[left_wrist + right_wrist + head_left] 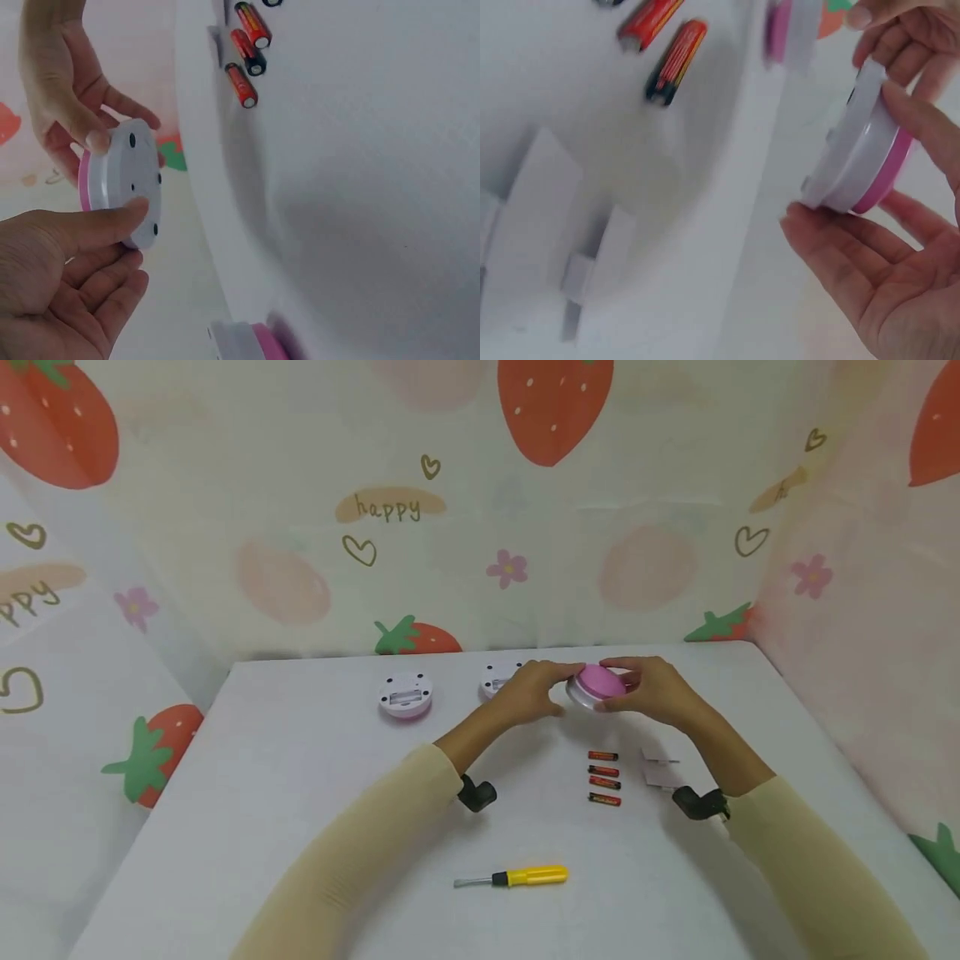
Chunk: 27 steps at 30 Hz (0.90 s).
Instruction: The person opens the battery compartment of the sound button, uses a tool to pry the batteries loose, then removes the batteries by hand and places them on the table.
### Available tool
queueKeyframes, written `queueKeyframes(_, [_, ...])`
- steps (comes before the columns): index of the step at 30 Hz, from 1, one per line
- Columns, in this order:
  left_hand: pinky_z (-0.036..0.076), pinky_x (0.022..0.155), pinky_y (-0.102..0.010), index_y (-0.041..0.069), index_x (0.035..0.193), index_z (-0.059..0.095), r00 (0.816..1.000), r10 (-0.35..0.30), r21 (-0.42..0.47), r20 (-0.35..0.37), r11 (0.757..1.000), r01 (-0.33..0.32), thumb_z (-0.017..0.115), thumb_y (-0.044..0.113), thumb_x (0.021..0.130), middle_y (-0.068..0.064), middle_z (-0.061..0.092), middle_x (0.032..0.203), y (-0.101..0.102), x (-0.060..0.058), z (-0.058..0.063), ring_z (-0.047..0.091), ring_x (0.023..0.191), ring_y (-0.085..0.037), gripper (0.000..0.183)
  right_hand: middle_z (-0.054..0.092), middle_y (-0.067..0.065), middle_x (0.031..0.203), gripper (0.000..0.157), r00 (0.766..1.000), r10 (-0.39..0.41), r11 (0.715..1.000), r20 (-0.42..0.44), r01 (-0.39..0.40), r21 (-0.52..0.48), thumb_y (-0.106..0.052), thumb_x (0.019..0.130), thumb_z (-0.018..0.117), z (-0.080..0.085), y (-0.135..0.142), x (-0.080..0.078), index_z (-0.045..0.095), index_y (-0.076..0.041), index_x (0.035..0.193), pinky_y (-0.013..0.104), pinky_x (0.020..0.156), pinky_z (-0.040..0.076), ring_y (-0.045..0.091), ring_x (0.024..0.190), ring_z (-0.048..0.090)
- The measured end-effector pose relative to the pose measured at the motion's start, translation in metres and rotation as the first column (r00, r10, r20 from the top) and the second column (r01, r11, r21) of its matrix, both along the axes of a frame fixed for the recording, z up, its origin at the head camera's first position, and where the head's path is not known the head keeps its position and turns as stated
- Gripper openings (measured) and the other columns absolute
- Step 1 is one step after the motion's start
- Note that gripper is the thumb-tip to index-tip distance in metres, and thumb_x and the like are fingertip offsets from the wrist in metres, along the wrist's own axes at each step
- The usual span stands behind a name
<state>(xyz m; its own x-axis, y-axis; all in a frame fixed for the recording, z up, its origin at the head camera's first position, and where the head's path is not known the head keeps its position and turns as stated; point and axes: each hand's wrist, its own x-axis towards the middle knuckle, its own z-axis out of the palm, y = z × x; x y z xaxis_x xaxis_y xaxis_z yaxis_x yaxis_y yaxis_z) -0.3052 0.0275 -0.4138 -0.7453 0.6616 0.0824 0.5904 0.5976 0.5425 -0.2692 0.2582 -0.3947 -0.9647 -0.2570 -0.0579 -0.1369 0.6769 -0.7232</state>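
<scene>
Both hands hold a round pink-and-white push-button device (598, 683) up over the far part of the table, its pink top tilted towards the head camera. My right hand (660, 691) grips its right side, thumb and fingers spread around the rim. At its other edge is my left hand (534, 689); in the left wrist view the thumb lies on the white underside (135, 176), with fingers curled behind. Dark round feet dot that underside. Behind the left hand, a second such device (495, 679) is partly hidden. Farther left, a third device (406, 694) lies underside up, its battery slot uncovered.
Several red-and-black batteries (604, 782) lie in a column nearer the body. Small flat white pieces (662, 774) are just right of them, also seen as white plastic covers (532, 210) in the right wrist view. A yellow-handled screwdriver (534, 876) lies at the front.
</scene>
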Motion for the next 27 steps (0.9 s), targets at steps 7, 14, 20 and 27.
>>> queueKeyframes(7, [0.047,0.107,-0.028,0.013,0.147,0.055,1.0,0.006,0.046,-0.021,0.999,-0.005,0.084,0.011,0.084,-0.003,0.063,0.139,-0.019,0.022,0.001,0.06,0.128,-0.017,0.07,0.067,0.022,0.126,0.074,0.98,0.057,0.982,0.192,-0.021,-0.186,-0.027,0.083,0.086,-0.001,-0.005,0.014,0.054,-0.009,0.147,0.049,0.091,0.059,0.03,0.105,0.067])
queueKeyframes(14, [0.051,0.102,-0.029,0.013,0.143,0.06,0.999,0.019,0.02,-0.035,1.0,-0.018,0.08,0.02,0.088,-0.002,0.069,0.13,-0.046,0.036,0.004,0.065,0.119,-0.016,0.059,0.062,0.024,0.133,0.071,0.965,0.105,0.972,0.242,-0.047,-0.231,-0.032,0.088,0.081,-0.007,-0.026,0.023,0.052,-0.007,0.147,0.052,0.091,0.058,0.033,0.107,0.068])
queueKeyframes(20, [0.054,0.096,-0.026,0.006,0.137,0.063,0.997,-0.025,0.104,0.066,0.994,0.018,0.078,0.019,0.089,-0.008,0.072,0.123,-0.065,0.039,-0.003,0.069,0.109,-0.017,0.052,0.063,0.021,0.133,0.063,0.961,0.094,0.977,0.261,-0.039,-0.209,-0.038,0.094,0.073,-0.01,-0.042,0.033,0.054,-0.007,0.145,0.047,0.088,0.06,0.033,0.107,0.066])
queueKeyframes(27, [0.056,0.094,-0.027,0.006,0.137,0.064,0.993,-0.022,0.188,0.117,0.982,-0.001,0.078,0.018,0.09,-0.007,0.074,0.114,-0.087,0.042,-0.008,0.071,0.104,-0.016,0.051,0.063,0.019,0.129,0.066,0.951,0.109,0.971,0.288,-0.039,-0.237,-0.045,0.094,0.071,-0.012,-0.058,0.035,0.055,-0.005,0.144,0.039,0.084,0.061,0.033,0.103,0.065])
